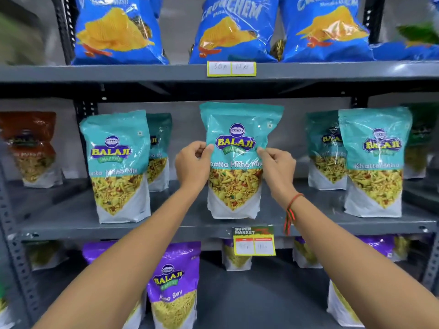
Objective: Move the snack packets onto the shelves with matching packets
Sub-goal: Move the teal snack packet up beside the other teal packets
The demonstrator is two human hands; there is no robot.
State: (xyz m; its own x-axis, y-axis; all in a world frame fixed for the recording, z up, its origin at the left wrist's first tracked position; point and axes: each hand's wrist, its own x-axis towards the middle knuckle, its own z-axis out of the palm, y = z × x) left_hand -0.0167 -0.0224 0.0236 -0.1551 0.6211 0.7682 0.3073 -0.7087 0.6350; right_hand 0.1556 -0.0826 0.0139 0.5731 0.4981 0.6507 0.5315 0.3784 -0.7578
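Both hands were up on it: the left hand (192,162) pinched the left edge of the teal Khatta Mitha Mix packet (236,160) and the right hand (276,168) pinched the right edge, fingers clamped on the film at logo height. The packet stood upright at the middle of the middle shelf (166,224), its white base down near the front lip. And look at the company it kept: a matching teal packet (118,166) stood to its left with another tucked behind that one, and two more teal packets (374,162) stood at the right. Blue crisp bags (235,32) lined the shelf above, purple Aloo Sev packets (174,283) sat on the shelf below. A price tag (254,241) hung from the shelf lip just under the held packet, and a red thread (292,207) circled the right wrist.
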